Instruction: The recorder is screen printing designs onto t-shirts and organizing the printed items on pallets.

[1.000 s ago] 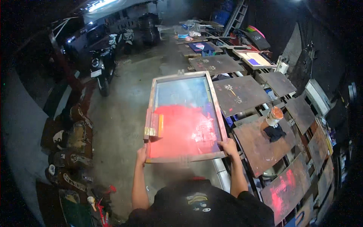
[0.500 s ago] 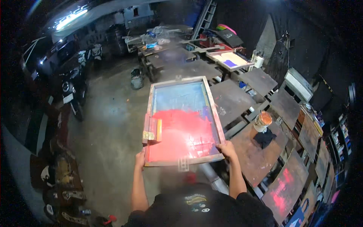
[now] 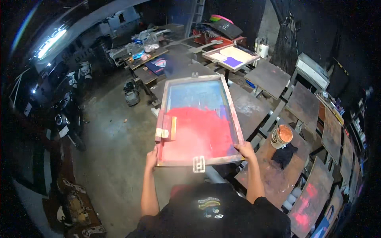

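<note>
I hold a wooden-framed printing screen (image 3: 231, 113) level in front of my chest, its mesh blue at the far end and covered in red ink nearer me. My left hand (image 3: 151, 158) grips the near left corner of the frame, and my right hand (image 3: 246, 150) grips the near right corner. A squeegee (image 3: 166, 128) with a wooden handle lies inside the screen against its left rail. A small metal bracket (image 3: 199, 164) sticks out of the near rail between my hands.
A row of dark flat printing boards (image 3: 268, 77) curves along my right, one with an ink tub (image 3: 281, 136) and a black rag (image 3: 285, 154). Another screen (image 3: 231, 58) lies on a far board. Bare concrete floor (image 3: 113, 131) is on my left, with motorbikes (image 3: 65, 119).
I have turned to the right with the screen: the boards have swung under and past it, and the motorbikes have slid further left. Both hands keep the same grip.
</note>
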Demonstrator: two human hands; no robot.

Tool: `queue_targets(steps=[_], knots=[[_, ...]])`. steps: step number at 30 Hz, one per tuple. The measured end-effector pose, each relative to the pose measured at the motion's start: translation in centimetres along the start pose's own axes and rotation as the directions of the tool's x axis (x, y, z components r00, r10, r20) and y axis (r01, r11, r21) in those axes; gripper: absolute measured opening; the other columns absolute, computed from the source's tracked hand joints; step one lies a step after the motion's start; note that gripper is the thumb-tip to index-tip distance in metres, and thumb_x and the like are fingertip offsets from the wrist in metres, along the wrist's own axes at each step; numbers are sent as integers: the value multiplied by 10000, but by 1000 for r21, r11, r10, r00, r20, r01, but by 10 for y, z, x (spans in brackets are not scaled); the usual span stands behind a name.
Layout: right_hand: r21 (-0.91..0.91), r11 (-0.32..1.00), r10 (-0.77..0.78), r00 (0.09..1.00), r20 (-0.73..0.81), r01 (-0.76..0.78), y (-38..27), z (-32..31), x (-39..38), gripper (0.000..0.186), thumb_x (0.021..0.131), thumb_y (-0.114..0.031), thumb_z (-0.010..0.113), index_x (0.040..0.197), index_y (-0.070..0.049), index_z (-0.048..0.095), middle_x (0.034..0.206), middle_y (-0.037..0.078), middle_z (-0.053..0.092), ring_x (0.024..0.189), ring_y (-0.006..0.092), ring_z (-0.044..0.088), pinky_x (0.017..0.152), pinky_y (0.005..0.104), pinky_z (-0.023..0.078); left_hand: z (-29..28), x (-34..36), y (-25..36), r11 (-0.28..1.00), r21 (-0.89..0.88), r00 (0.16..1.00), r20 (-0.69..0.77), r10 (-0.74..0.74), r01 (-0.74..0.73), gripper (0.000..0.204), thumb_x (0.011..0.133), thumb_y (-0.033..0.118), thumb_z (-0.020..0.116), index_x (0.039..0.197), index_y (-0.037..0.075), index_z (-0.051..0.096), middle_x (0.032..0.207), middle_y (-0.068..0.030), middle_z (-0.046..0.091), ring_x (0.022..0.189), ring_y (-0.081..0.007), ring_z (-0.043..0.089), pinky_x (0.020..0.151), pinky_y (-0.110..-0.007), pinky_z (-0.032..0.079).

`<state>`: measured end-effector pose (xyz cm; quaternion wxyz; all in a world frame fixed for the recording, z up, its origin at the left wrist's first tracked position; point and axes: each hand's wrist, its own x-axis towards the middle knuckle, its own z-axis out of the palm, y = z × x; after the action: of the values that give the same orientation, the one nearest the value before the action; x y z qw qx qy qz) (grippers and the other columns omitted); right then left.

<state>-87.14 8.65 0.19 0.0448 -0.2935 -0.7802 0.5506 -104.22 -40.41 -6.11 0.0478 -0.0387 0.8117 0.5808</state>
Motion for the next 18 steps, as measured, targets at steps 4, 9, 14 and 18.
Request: queue_targets(steps=[4, 9, 14, 18], knots=[[-48, 997, 53, 996, -68, -56, -31, 7, 17, 321, 772, -279, 746, 807, 38, 701, 695, 104, 663, 651, 206, 624, 619, 369, 469, 11, 63, 20, 999, -45, 996, 91, -9, 13, 600, 1009, 447, 463, 924, -118, 645, 886, -256, 674, 797, -300, 609, 786, -409, 464], [-6, 991, 126, 970, -210, -131, -17, 33, 50, 352, 770, -291, 759, 884, 38, 709, 767, 97, 666, 695, 202, 607, 632, 351, 464, 25, 140, 88, 988, 149, 971, 239, 10, -47, 615, 989, 478, 493, 867, -100, 660, 771, -200, 647, 740, -208, 533, 734, -415, 465], [222, 957, 249, 922, -297, -187, -45, 101, 61, 367, 760, -302, 756, 906, 33, 719, 770, 138, 697, 717, 230, 660, 665, 378, 493, 20, 266, 91, 969, 215, 944, 326, 50, -126, 619, 977, 491, 512, 871, -97, 675, 799, -201, 674, 783, -214, 564, 765, -407, 470], [200, 936, 348, 832, -431, -288, -90, 154, 62, 356, 775, -307, 759, 890, 27, 716, 727, 91, 667, 686, 195, 630, 646, 377, 485, 33, 354, 105, 994, 107, 866, 497, -52, -2, 607, 977, 483, 526, 871, -99, 664, 766, -159, 662, 757, -196, 546, 732, -395, 460]])
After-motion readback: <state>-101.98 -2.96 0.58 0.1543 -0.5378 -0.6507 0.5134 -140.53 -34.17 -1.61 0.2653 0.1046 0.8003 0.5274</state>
